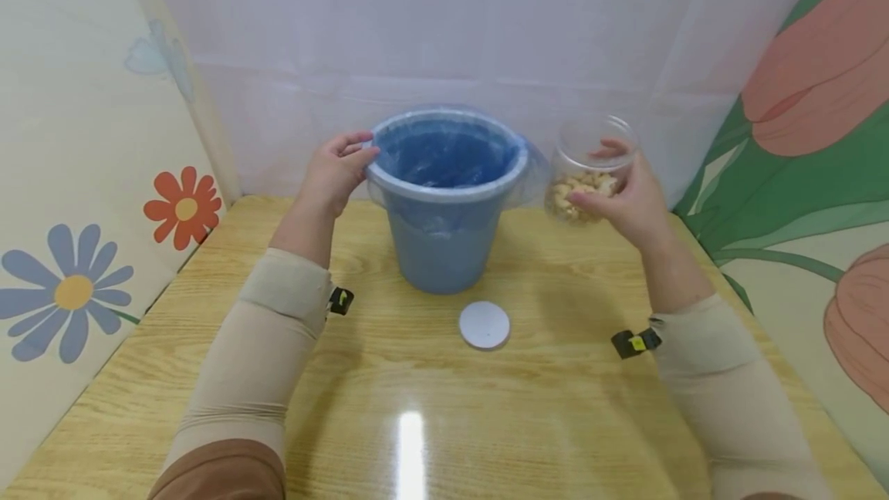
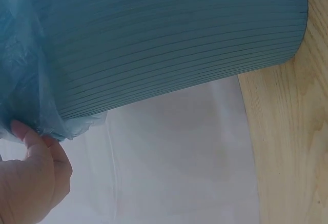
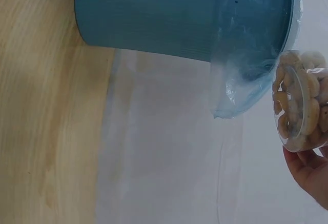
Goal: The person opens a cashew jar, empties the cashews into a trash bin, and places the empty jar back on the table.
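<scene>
The left hand [image 1: 337,173] pinches the plastic liner [image 2: 28,75] on the blue bucket [image 1: 444,241]. The right hand [image 1: 637,203] grips a jar [image 1: 579,151] of nuts [image 1: 578,185].

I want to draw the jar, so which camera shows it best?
The head view: nearly the whole jar shows there, open top and nuts included, though the right hand covers some. The right wrist view shows its lower end close up, cut off at the edge. The left wrist view shows none of it.

No text is readable (the yellow marks [image 1: 637,343] on the black wrist devices [image 1: 623,345] seem too small).
</scene>
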{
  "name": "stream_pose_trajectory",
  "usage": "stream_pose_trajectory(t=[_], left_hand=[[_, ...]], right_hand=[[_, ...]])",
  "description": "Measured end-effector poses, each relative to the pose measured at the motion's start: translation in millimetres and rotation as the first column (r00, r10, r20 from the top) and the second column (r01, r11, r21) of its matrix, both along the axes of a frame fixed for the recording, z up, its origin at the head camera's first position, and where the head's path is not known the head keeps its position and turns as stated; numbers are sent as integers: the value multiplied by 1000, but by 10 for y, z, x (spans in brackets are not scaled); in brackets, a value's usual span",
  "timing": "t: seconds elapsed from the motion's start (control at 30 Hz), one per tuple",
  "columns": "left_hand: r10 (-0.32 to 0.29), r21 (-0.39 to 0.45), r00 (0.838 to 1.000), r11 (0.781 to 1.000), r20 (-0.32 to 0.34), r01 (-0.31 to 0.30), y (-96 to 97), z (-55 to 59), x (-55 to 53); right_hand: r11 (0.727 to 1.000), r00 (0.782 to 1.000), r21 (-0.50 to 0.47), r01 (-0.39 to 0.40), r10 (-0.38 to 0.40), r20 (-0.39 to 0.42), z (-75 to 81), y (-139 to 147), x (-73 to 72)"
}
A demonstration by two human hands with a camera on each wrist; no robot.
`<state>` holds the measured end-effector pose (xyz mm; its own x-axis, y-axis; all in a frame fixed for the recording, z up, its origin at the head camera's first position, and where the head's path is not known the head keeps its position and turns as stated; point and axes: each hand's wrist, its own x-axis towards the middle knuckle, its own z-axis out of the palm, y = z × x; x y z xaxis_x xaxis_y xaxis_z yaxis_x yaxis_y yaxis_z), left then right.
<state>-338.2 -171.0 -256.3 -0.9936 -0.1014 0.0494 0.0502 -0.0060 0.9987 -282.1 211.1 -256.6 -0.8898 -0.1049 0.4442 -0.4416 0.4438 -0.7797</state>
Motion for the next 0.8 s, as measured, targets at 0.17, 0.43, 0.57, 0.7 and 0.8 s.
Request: stream_pose_trajectory(t=[0.17,0.43,0.57,0.7,0.8], left_hand=[[-21,39,999,999,40,19,-9,43,22],[-5,54,998,999,63,2,-17,52,28],[0,80,998,997,63,-5,-17,41,26],[9,103,998,995,56,-15,-12,27,27],[17,114,999,993,52,-23,2,22,24]], right_hand=[[994,999,106,36,-35,-16,175,-4,-89],[993,998,115,29,-36,55,482,-76,-254],[981,998,189,44,-53,40,578,-139,-325],[965,996,255,54,-68,49,605,-211,-400],[950,995,304,68,-87,50,616,-251,-456]])
